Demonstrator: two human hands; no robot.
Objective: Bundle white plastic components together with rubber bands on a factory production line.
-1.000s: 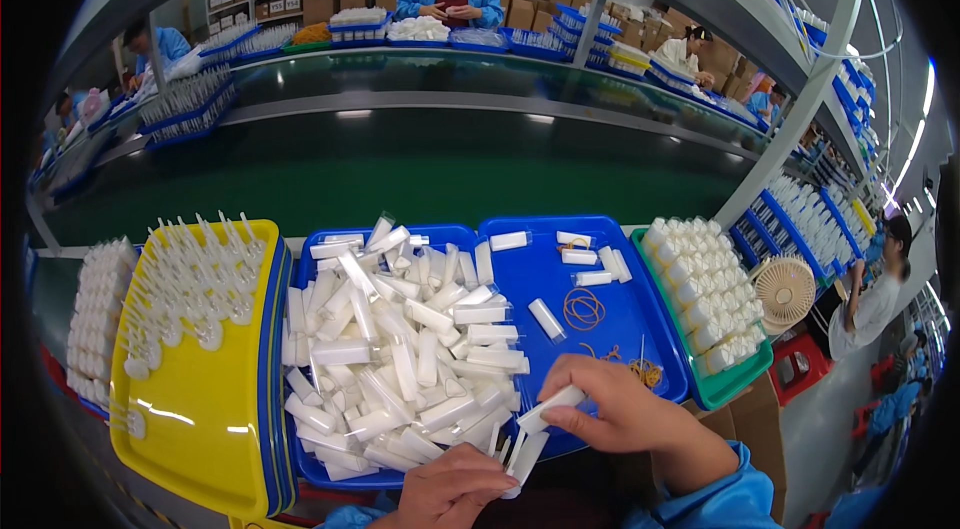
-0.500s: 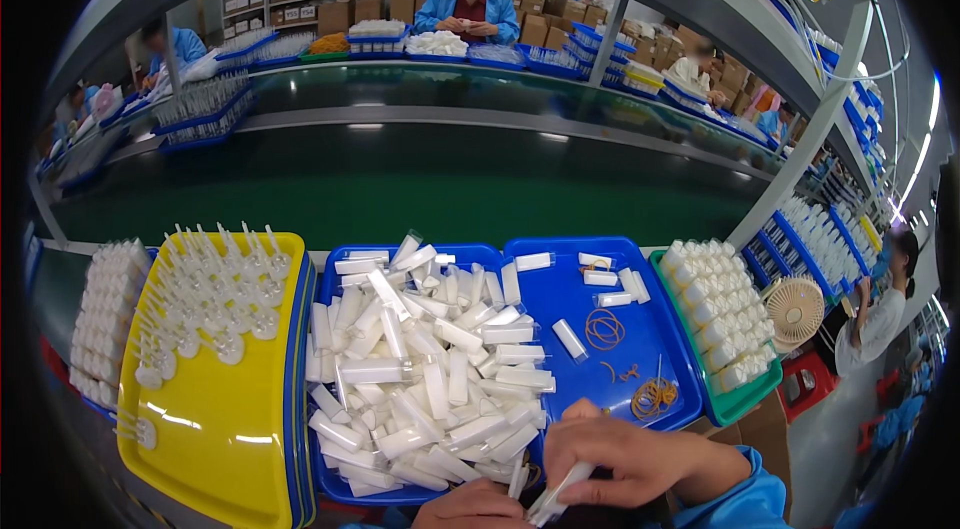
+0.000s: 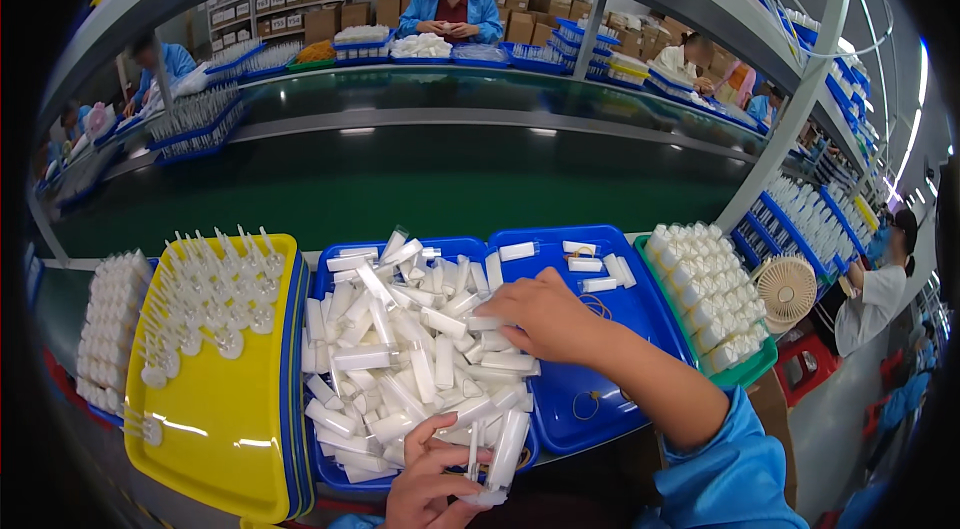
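Note:
My left hand [image 3: 440, 484], low in the view, is closed around a white tube in a clear sleeve [image 3: 510, 449], with a thin white stem [image 3: 474, 449] beside it. My right hand [image 3: 550, 321] reaches over the border of two blue trays; its fingers pinch a white tube [image 3: 488, 323] at the pile's right side. Many similar white tubes [image 3: 395, 369] lie heaped in the left blue tray [image 3: 330, 474]. Beneath my right forearm, the right blue tray [image 3: 560, 419] holds several tubes [image 3: 600, 283] and rubber bands [image 3: 586, 405], partly covered by the arm.
At left, a stacked yellow tray [image 3: 210, 439] carries upright white pump parts [image 3: 228, 294]; white pieces [image 3: 110, 329] stand beyond it. A green tray [image 3: 750, 359] of white pieces and a beige fan [image 3: 785, 291] are right. Behind runs a green conveyor belt [image 3: 390, 179]; co-workers sit across it.
My right hand has left my left hand's side and moved up and away to the tube pile. My left hand has shifted left and turned, showing the sleeved tube. The view has shifted slightly.

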